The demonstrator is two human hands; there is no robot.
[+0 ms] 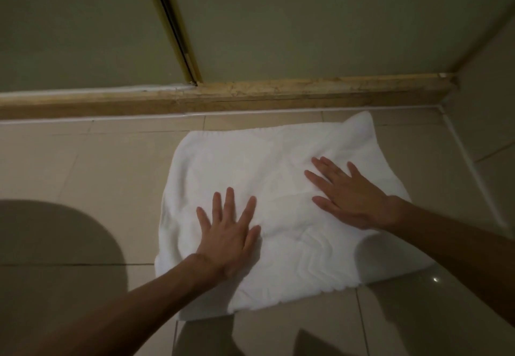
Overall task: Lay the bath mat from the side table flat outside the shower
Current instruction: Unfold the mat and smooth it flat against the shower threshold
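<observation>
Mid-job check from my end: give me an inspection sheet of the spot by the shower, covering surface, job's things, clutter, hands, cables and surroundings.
Surface: glossy beige tiled floor, grout lines visible.
Job's things: white bath mat spread on the floor just short of the sill; ripples near the front edge, and the far right corner pokes out toward the sill.
Clutter: nothing seen.
Hands: left hand and right hand both lie flat on the mat with fingers spread.
Cables: nothing seen.
Surroundings: stone sill under greenish shower panels with a brass frame strip; dark rounded shape at lower left, cannot tell what.
</observation>
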